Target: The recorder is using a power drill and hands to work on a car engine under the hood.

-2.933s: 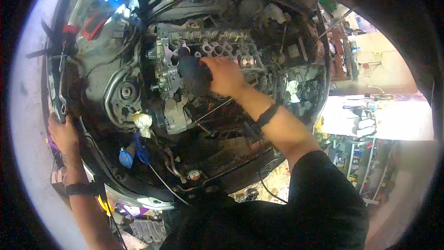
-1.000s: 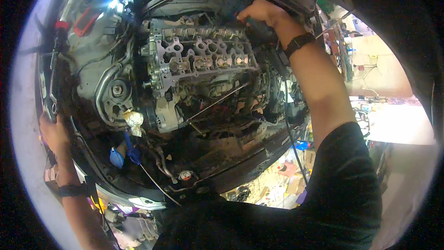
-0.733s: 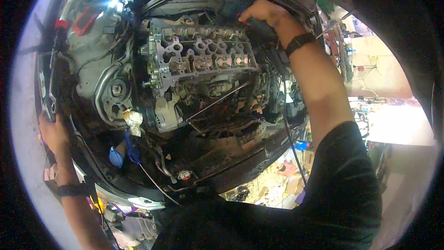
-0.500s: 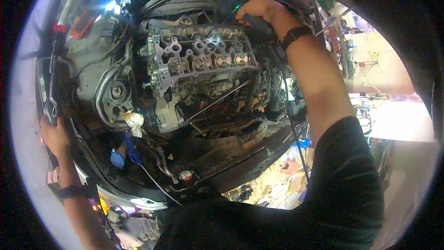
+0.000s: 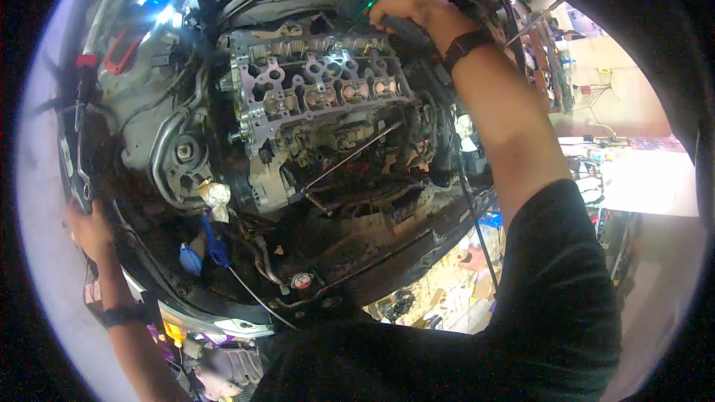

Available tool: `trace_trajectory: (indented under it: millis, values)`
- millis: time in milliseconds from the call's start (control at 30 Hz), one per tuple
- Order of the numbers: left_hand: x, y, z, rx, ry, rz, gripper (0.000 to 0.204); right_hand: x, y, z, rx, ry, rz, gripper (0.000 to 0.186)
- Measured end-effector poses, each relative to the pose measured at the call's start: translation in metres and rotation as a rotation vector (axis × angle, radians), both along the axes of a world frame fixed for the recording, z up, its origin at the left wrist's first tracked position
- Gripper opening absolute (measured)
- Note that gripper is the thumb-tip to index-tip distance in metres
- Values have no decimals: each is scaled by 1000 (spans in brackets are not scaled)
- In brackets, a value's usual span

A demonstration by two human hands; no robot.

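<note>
My right hand (image 5: 412, 9) reaches over the far right corner of the engine, fingers curled round a dark tool (image 5: 408, 30). A small green light (image 5: 369, 8) glows beside the fingertips; the tool's far end is lost in shadow. Below lies the bare cylinder head (image 5: 320, 78), its top uncovered. At the far left, my left hand (image 5: 91, 232) rests on the fender edge with fingers apart, just below a ring-ended wrench (image 5: 85, 171). Whether its fingertips touch the wrench is hard to see.
A lit work lamp (image 5: 165, 9) and a red-edged device (image 5: 123, 52) sit at the far left. A long bar (image 5: 350, 158) lies across the engine's near side. A crumpled white wad (image 5: 215, 199) and a dipstick with blue handle (image 5: 216, 244) are nearer.
My view has shifted slightly. My right hand, still round the dark tool, has moved a little left and up. My left hand stays at the fender edge.
</note>
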State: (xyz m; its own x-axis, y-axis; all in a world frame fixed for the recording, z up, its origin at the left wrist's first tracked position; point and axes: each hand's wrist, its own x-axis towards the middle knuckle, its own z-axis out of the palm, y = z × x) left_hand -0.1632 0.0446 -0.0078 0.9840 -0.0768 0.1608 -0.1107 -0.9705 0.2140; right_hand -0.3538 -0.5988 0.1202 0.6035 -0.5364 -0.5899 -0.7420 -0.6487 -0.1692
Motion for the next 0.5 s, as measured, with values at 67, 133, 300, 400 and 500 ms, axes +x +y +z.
trace_trajectory:
  millis: [67,133,300,400,500]
  values:
    - [3,8,-5,64,-13,44,57,1,7,-1,66,-29,-51,22]
    - [6,11,-11,44,-31,17,58,-1,2,-3,80,-49,-73,21]
    - [5,9,-10,27,-23,16,58,1,0,-6,41,-1,0,19]
    - [4,8,-8,15,-16,14,58,4,12,3,-21,56,-49,18]
    - [4,8,-8,10,-26,-3,59,4,6,-6,11,8,-84,18]
